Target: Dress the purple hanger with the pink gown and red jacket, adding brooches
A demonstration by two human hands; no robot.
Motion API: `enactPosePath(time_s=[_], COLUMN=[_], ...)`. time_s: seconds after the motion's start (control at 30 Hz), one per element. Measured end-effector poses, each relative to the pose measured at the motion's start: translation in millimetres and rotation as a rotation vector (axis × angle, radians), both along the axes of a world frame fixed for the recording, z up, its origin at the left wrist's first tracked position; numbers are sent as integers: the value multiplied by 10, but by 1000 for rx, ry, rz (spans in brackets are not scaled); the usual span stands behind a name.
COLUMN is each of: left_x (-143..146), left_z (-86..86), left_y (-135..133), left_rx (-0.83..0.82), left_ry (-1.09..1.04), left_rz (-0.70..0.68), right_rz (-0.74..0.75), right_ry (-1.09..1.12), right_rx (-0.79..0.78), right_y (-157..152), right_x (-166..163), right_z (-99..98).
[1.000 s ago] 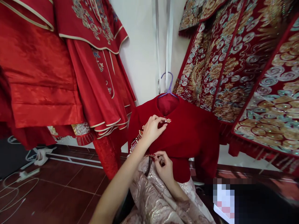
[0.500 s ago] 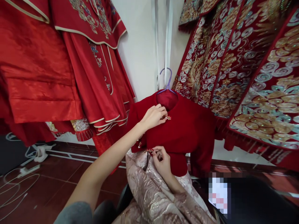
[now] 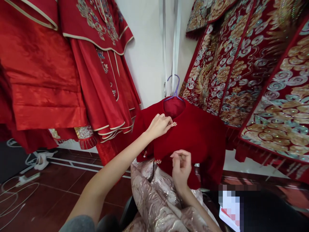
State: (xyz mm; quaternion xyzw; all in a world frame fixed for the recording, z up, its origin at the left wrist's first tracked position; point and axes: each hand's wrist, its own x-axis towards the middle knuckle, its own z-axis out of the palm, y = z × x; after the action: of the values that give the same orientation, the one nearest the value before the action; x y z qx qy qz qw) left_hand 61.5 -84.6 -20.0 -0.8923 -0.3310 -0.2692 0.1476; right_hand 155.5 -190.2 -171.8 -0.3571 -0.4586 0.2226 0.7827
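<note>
A dark red velvet jacket [image 3: 193, 138] hangs from a purple hanger [image 3: 177, 87]. My left hand [image 3: 159, 126] pinches a small jewelled button [image 3: 174, 124] at the jacket's neckline. Lower down, my right hand [image 3: 182, 166] is in front of the jacket with fingers curled inward and nothing visible in them. A second jewelled button [image 3: 157, 161] sits at the jacket's bottom edge, left of that hand and apart from it. Another dangling ornament [image 3: 145, 154] shows beneath my left forearm. Shiny pale pink brocade fabric [image 3: 154, 199] bunches below the jacket.
Red garments with cream piping [image 3: 96, 80] hang at left, and heavily embroidered red and gold garments [image 3: 241, 71] at right. White rack poles [image 3: 176, 42] rise behind the hanger. White cables [image 3: 19, 193] and light shoes [image 3: 42, 161] are at lower left. A black surface [image 3: 270, 206] lies at lower right.
My right hand has let go of the lower jewelled button and moved right, away from it. My left hand stays at the neckline button. The view has shifted slightly.
</note>
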Motion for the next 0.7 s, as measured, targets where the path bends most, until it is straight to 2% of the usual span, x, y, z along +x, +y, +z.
enactPosePath(time_s=[0.1,0.2,0.37,0.53,0.7], left_x=[38,79,123,82,22], left_z=[-8,5,31,109,189], left_y=[10,-5,-31,-28,-57], left_rx=[-49,-44,-1,-69,-44], left_ry=[-36,-13,25,28,65], left_rz=[6,44,83,-12,-85], right_rz=[-17,-14,28,77,90], right_ry=[-39,-74,-157,-189,-171], right_rx=[49,43,44,-1,-22], right_y=[-58,-132,-227,-202,-143], right_x=[213,353,384,407,467], right_z=[256,379,395,394,380])
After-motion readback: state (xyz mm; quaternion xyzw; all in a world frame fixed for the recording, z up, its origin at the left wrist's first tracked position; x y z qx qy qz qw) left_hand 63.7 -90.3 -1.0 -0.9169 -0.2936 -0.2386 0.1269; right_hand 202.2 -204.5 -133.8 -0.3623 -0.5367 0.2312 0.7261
